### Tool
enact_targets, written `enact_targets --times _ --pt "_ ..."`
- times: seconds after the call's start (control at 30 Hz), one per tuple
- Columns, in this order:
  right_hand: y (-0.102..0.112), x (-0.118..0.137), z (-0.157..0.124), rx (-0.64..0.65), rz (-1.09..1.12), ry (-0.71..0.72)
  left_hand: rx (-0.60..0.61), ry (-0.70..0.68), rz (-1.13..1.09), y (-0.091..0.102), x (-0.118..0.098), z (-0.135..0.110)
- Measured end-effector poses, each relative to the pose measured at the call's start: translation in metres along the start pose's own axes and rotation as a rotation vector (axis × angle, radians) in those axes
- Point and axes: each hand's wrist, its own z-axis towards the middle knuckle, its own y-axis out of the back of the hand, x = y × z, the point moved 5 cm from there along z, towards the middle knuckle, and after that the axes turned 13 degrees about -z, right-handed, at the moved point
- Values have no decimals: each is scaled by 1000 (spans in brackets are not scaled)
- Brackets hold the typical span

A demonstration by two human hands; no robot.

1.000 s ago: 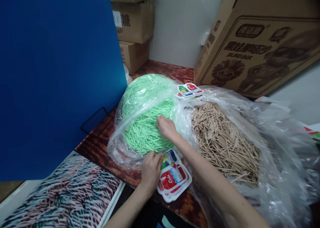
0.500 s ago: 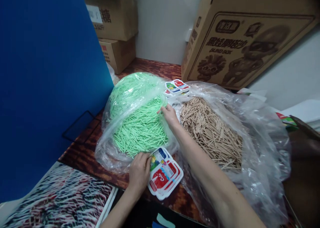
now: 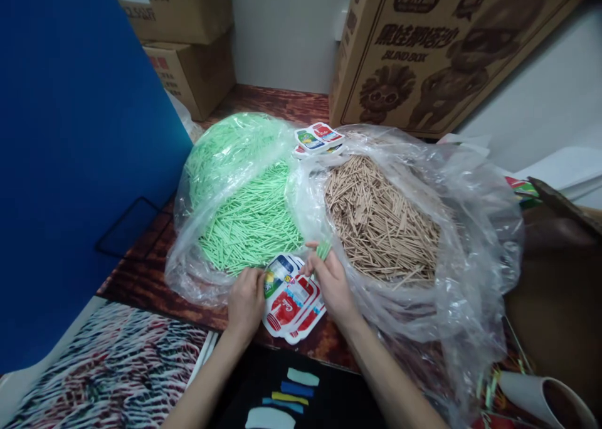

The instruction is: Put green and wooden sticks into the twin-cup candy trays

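By the left hand [image 3: 247, 303], the left edge of a flat stack of jar-shaped, red-and-white printed cards [image 3: 292, 305] is pinched between thumb and fingers, apparently so that it is steadied on the dark reddish wood-grain desk [image 3: 332, 349]. At its right edge, a small bundle of thin pale-green sticks [image 3: 323, 249] is gripped in the curled fingers of the right hand [image 3: 335, 288], presumably kept together. Beyond, loose green sticks [image 3: 254, 219] and brown wooden-looking sticks [image 3: 385, 225] are heaped in clear plastic bags [image 3: 475, 197], spread open probably for easy reach. Where the bags meet, a second card stack [image 3: 320, 137] is rested.
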Motion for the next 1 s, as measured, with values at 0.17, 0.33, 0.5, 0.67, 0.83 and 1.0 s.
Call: enact_targets --times 0.17,0.33,0.5,0.67,0.83,1.0 --pt "-4 -20 -44 -15 -276 93 6 3 28 0 -3 1" --pt "-9 -17 -48 31 -309 101 1 -3 66 1 -6 -2" --pt "-10 -13 -50 15 -259 194 -7 -10 79 3 -10 -4" --pt "-15 -27 -52 78 -387 171 13 -14 52 2 -10 -4" --pt "-13 1 -6 13 -599 219 18 -11 43 3 -8 -4" --pt "-28 7 50 -25 -1068 317 34 18 44 3 -10 -1"
